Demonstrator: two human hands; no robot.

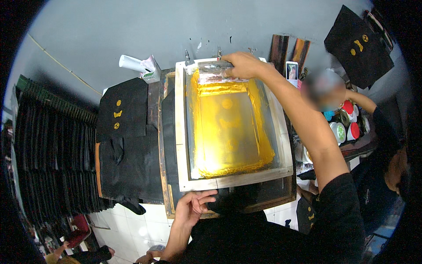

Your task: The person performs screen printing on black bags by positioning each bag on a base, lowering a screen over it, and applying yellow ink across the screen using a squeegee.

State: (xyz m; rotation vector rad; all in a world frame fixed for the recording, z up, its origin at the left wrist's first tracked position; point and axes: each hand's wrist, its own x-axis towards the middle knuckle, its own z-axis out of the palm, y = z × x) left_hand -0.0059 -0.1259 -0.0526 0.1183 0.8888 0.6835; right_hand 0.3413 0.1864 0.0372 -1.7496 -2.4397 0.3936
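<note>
A white-edged screen printing frame point(233, 181) lies over the work board, its mesh point(226, 132) coated with yellow-gold ink. Faint shapes show through the mesh's middle. At the far end of the mesh my right hand point(246, 65) grips a squeegee point(211, 72) laid across the ink. My left hand point(193, 207) is just below the frame's near edge, fingers loosely bent and apart, with black cloth close to the fingertips. Whether those fingertips touch the frame or cloth is hard to tell. Clamps point(187, 57) stand at the frame's far edge.
Left of the board lies a black bag point(121, 108) with yellow prints, beside a rack of hanging black pieces point(52, 149). Two more squeegees point(278, 53) lean on the wall. Ink jars point(338, 131) crowd the right side, where another person's arm point(361, 100) reaches.
</note>
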